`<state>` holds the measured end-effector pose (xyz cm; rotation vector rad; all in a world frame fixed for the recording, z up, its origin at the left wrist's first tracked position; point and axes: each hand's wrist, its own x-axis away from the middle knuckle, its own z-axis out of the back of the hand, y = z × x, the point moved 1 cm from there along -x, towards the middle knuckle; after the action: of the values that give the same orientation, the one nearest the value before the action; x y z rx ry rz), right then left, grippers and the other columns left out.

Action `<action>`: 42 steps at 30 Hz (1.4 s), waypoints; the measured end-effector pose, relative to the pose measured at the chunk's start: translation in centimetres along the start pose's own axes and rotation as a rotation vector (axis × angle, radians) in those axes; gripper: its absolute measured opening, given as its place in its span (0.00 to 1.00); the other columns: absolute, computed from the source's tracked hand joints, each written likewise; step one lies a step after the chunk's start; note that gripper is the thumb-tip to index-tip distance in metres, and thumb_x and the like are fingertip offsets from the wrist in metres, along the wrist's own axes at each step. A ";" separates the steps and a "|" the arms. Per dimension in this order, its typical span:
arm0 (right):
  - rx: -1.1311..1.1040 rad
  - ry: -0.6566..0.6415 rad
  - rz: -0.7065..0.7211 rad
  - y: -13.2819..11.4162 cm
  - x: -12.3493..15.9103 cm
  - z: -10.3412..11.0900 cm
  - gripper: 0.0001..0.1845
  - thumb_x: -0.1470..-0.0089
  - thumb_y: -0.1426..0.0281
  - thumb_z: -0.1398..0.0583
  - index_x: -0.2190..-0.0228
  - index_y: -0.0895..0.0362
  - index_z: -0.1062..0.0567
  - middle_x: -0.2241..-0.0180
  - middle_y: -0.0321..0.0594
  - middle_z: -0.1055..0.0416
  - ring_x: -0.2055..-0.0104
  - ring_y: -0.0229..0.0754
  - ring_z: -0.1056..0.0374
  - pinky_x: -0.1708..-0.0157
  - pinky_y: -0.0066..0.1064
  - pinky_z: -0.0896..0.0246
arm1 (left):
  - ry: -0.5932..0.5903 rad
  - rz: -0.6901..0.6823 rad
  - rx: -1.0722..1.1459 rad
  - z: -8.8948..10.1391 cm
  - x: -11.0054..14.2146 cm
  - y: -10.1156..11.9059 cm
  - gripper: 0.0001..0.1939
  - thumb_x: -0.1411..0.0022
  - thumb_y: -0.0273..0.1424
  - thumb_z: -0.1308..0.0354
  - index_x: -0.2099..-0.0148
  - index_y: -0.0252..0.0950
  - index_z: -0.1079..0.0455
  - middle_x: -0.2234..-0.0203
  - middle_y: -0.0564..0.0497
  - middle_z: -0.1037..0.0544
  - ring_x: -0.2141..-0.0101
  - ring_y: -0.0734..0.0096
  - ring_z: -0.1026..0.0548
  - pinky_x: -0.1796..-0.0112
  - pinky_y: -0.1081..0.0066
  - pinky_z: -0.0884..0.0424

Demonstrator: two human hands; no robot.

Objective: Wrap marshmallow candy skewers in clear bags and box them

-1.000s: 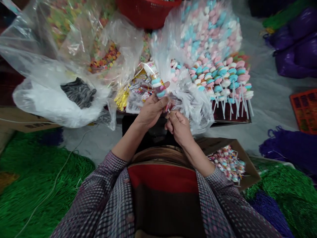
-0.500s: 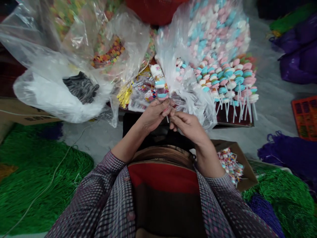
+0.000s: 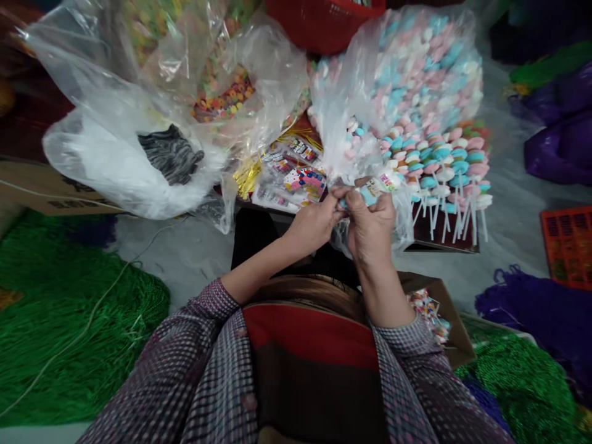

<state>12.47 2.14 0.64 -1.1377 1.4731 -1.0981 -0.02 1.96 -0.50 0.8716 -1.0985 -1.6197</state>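
Note:
A marshmallow lollipop (image 3: 371, 190) in a printed clear wrapper is held between my two hands, over the table's front edge. My right hand (image 3: 370, 219) is closed around its candy part, with the wrapper's printed end sticking out past the fingers to the right. At its other end, my left hand (image 3: 319, 219) pinches the lower part; the stick is hidden by the fingers. Left of the hands lie printed wrappers (image 3: 303, 179) and a bundle of gold twist ties (image 3: 248, 177). On the right, unwrapped marshmallow lollipops (image 3: 444, 163) lie stacked with their white sticks toward me.
Clear bags of ring gummies (image 3: 226, 95) and marshmallows (image 3: 425, 68) stand behind, with a red basket (image 3: 324, 24) between. A white plastic bag (image 3: 102, 166) holds a grey bundle (image 3: 171, 154). A cardboard box (image 3: 456, 320) contains wrapped lollipops. Green strands (image 3: 92, 320) cover the floor at left.
The lollipop has turned from pointing away from me to pointing right. My right hand has gone from its stick end to its candy part, while my left hand now pinches the lower end.

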 end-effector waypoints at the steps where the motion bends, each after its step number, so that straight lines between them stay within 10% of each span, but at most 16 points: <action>1: 0.011 0.015 0.017 0.2 -0.1 -0.1 0.20 0.46 0.52 0.30 0.58 0.47 0.28 0.62 0.34 0.20 0.56 0.41 0.21 0.51 0.37 0.24 | 0.053 -0.038 -0.069 0.3 -0.1 -0.4 0.16 0.28 0.44 0.47 0.53 0.36 0.30 0.69 0.48 0.23 0.67 0.65 0.23 0.63 0.67 0.28; 7: -0.054 -0.298 -0.095 -0.4 -0.5 -0.3 0.27 0.49 0.46 0.30 0.55 0.49 0.24 0.59 0.40 0.19 0.56 0.47 0.20 0.57 0.40 0.21 | -0.341 -0.073 0.346 1.2 0.4 -1.6 0.30 0.30 0.59 0.54 0.63 0.37 0.32 0.82 0.56 0.33 0.81 0.74 0.33 0.76 0.73 0.34; 13: 0.125 -0.019 0.141 0.2 0.6 -1.7 0.17 0.44 0.53 0.31 0.57 0.47 0.22 0.60 0.36 0.18 0.57 0.43 0.21 0.48 0.42 0.24 | 0.180 -0.186 -0.134 0.9 0.3 -3.6 0.40 0.31 0.63 0.64 0.57 0.34 0.27 0.73 0.44 0.24 0.72 0.63 0.27 0.68 0.66 0.32; 21: 0.088 -0.223 0.037 0.2 0.6 -1.1 0.27 0.46 0.46 0.32 0.49 0.45 0.23 0.55 0.39 0.18 0.51 0.48 0.21 0.51 0.44 0.22 | -0.127 -0.163 0.219 1.5 0.9 -3.7 0.33 0.31 0.62 0.58 0.69 0.37 0.36 0.81 0.56 0.33 0.79 0.75 0.35 0.74 0.74 0.35; 28: -0.008 0.009 -0.016 1.2 -0.3 -1.4 0.20 0.48 0.51 0.29 0.59 0.49 0.21 0.62 0.35 0.18 0.60 0.42 0.22 0.53 0.39 0.22 | 0.170 -0.148 -0.196 0.2 1.4 -4.3 0.31 0.26 0.56 0.62 0.57 0.36 0.29 0.71 0.46 0.23 0.69 0.65 0.25 0.66 0.68 0.31; 32: 0.045 -0.184 -0.027 -0.3 -2.6 -1.4 0.23 0.50 0.49 0.29 0.56 0.47 0.20 0.58 0.36 0.18 0.56 0.43 0.22 0.51 0.42 0.23 | 0.141 -0.052 0.237 1.5 1.1 -4.3 0.28 0.30 0.58 0.52 0.61 0.37 0.30 0.78 0.54 0.29 0.79 0.74 0.32 0.74 0.72 0.35; 36: 0.205 -0.226 0.069 -0.7 -7.6 -2.1 0.19 0.41 0.50 0.35 0.54 0.46 0.20 0.56 0.37 0.19 0.55 0.43 0.23 0.53 0.42 0.25 | 0.355 0.073 0.713 4.3 0.3 -4.3 0.24 0.39 0.55 0.36 0.64 0.39 0.32 0.79 0.61 0.34 0.84 0.83 0.45 0.79 0.75 0.38; 42: 0.807 -0.435 0.207 4.8 -15.0 -7.1 0.10 0.40 0.71 0.40 0.71 0.55 0.20 0.69 0.37 0.22 0.60 0.44 0.26 0.52 0.39 0.30 | 0.553 0.131 0.850 6.9 0.1 -4.3 0.17 0.35 0.46 0.35 0.66 0.40 0.33 0.85 0.65 0.44 0.86 0.83 0.50 0.77 0.75 0.34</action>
<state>6.73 18.42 -0.64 -0.5745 0.6713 -1.0601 -7.67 4.20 -2.23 1.6284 -1.3908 -0.6755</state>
